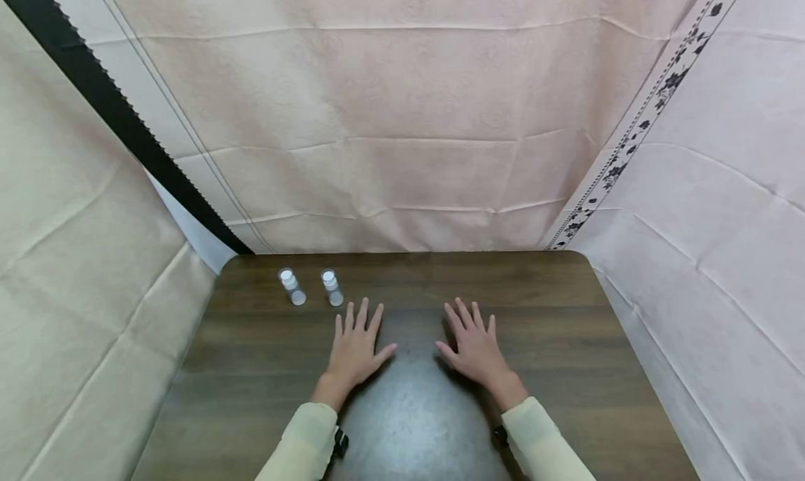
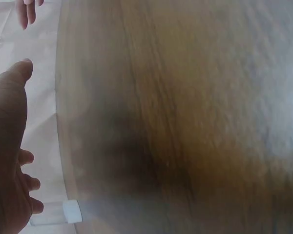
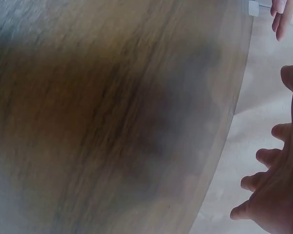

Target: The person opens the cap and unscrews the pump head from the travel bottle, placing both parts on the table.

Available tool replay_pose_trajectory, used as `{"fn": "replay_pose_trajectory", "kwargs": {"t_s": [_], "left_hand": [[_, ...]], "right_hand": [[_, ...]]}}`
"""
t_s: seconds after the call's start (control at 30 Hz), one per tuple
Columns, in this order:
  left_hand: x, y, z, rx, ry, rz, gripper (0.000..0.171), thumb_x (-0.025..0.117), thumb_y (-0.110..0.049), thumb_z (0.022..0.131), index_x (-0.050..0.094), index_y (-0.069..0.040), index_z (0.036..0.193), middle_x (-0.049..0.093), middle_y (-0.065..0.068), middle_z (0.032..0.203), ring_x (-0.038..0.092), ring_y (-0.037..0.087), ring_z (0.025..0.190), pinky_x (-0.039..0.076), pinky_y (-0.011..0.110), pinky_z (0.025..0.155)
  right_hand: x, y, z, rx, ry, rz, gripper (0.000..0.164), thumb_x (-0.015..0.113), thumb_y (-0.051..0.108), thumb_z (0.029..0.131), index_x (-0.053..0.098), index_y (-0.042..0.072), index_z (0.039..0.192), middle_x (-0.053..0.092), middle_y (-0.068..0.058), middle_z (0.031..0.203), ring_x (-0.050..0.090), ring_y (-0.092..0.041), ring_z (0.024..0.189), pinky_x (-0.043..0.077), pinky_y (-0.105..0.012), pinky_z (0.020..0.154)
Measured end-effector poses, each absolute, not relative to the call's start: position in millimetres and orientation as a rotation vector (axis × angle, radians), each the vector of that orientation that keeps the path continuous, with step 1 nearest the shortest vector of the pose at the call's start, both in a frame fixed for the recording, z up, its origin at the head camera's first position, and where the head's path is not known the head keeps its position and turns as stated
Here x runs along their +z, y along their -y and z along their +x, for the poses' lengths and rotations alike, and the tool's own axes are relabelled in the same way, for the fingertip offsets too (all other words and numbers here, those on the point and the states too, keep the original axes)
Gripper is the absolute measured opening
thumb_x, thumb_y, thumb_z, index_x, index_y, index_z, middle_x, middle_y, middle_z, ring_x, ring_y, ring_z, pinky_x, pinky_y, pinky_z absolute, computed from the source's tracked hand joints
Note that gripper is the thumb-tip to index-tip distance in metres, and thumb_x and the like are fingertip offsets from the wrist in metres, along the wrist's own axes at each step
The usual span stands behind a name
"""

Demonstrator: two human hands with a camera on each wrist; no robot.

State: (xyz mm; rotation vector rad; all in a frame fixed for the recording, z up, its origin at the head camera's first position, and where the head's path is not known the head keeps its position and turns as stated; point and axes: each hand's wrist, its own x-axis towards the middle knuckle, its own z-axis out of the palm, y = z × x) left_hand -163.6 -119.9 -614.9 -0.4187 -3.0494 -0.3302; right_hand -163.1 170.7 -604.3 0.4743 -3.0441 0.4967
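My left hand (image 1: 353,355) is held out palm down over the wooden table, its fingers straight and spread and nothing in its grasp. Mirroring it, my right hand (image 1: 478,353) also has its fingers extended, with the thumb pointing inward. Two small clear containers with white ends stand beyond the left fingertips: one container (image 1: 332,289) just ahead of them, the other container (image 1: 292,286) farther left. In the left wrist view, a white container end (image 2: 72,211) shows at the table's edge near the left fingers. Another white end (image 3: 254,8) appears at the top of the right wrist view.
The brown wood-grain table (image 1: 553,306) has rounded far corners. Pale creased cloth (image 1: 402,117) hangs behind it, with more cloth (image 1: 711,222) on the right and on the left (image 1: 82,292). A black strip (image 1: 126,110) runs down the left cloth.
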Motion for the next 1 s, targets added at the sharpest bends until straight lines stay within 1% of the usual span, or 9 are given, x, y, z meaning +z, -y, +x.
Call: {"fn": "replay_pose_trajectory", "kwargs": {"t_s": [0.1, 0.2, 0.3, 0.4, 0.57, 0.73, 0.9, 1.0], "left_hand": [[-614, 125, -164, -0.342, 3.042, -0.413, 0.089, 0.052, -0.070, 0.097, 0.022, -0.024, 0.166, 0.015, 0.017, 0.172, 0.015, 0.048, 0.157, 0.019, 0.070, 0.121], [-614, 130, -164, -0.356, 3.046, -0.409, 0.088, 0.051, -0.069, 0.098, 0.019, -0.024, 0.167, 0.014, 0.017, 0.173, 0.014, 0.047, 0.157, 0.018, 0.069, 0.122], [-614, 134, -165, -0.365, 3.041, -0.403, 0.088, 0.051, -0.068, 0.098, 0.018, -0.024, 0.167, 0.014, 0.017, 0.173, 0.015, 0.047, 0.157, 0.019, 0.068, 0.122], [-616, 139, -165, -0.379, 3.033, -0.394, 0.087, 0.051, -0.067, 0.099, 0.018, -0.024, 0.167, 0.015, 0.017, 0.173, 0.016, 0.046, 0.157, 0.019, 0.067, 0.123], [-617, 147, -164, -0.392, 3.005, -0.382, 0.085, 0.053, -0.065, 0.099, 0.023, -0.021, 0.166, 0.019, 0.018, 0.171, 0.019, 0.045, 0.157, 0.022, 0.068, 0.121], [-616, 155, -162, -0.416, 2.972, -0.372, 0.083, 0.054, -0.062, 0.100, 0.026, -0.018, 0.165, 0.022, 0.019, 0.170, 0.023, 0.044, 0.156, 0.024, 0.067, 0.121], [-615, 162, -162, -0.459, 2.895, -0.351, 0.079, 0.059, -0.055, 0.100, 0.033, -0.014, 0.162, 0.032, 0.022, 0.165, 0.030, 0.045, 0.152, 0.029, 0.065, 0.119], [-615, 168, -164, -0.486, 2.842, -0.326, 0.076, 0.063, -0.050, 0.099, 0.039, -0.009, 0.158, 0.039, 0.026, 0.159, 0.036, 0.048, 0.148, 0.033, 0.065, 0.117]], "right_hand": [[-603, -167, -163, 0.486, 3.046, 0.494, 0.081, 0.056, 0.059, 0.100, 0.025, 0.022, 0.165, 0.020, -0.010, 0.173, 0.020, -0.046, 0.156, 0.015, -0.079, 0.115], [-603, -164, -163, 0.484, 3.051, 0.506, 0.081, 0.053, 0.061, 0.101, 0.023, 0.023, 0.166, 0.019, -0.010, 0.173, 0.019, -0.046, 0.157, 0.015, -0.078, 0.116], [-604, -160, -164, 0.499, 3.050, 0.521, 0.081, 0.052, 0.061, 0.101, 0.023, 0.023, 0.166, 0.019, -0.010, 0.173, 0.018, -0.045, 0.157, 0.014, -0.078, 0.117], [-604, -157, -164, 0.510, 3.052, 0.528, 0.080, 0.053, 0.060, 0.101, 0.024, 0.023, 0.166, 0.019, -0.009, 0.173, 0.017, -0.045, 0.157, 0.014, -0.077, 0.117], [-604, -152, -162, 0.516, 3.048, 0.546, 0.079, 0.057, 0.057, 0.100, 0.026, 0.023, 0.165, 0.020, -0.009, 0.173, 0.018, -0.044, 0.157, 0.015, -0.077, 0.117], [-601, -147, -163, 0.529, 3.033, 0.578, 0.079, 0.059, 0.055, 0.100, 0.027, 0.023, 0.165, 0.021, -0.009, 0.172, 0.020, -0.045, 0.157, 0.017, -0.077, 0.117], [-597, -138, -164, 0.551, 3.035, 0.620, 0.078, 0.057, 0.056, 0.101, 0.027, 0.022, 0.165, 0.021, -0.009, 0.172, 0.022, -0.045, 0.156, 0.019, -0.076, 0.117], [-593, -132, -164, 0.557, 3.037, 0.652, 0.078, 0.056, 0.055, 0.102, 0.025, 0.022, 0.165, 0.021, -0.009, 0.172, 0.021, -0.045, 0.156, 0.019, -0.076, 0.116]]}}
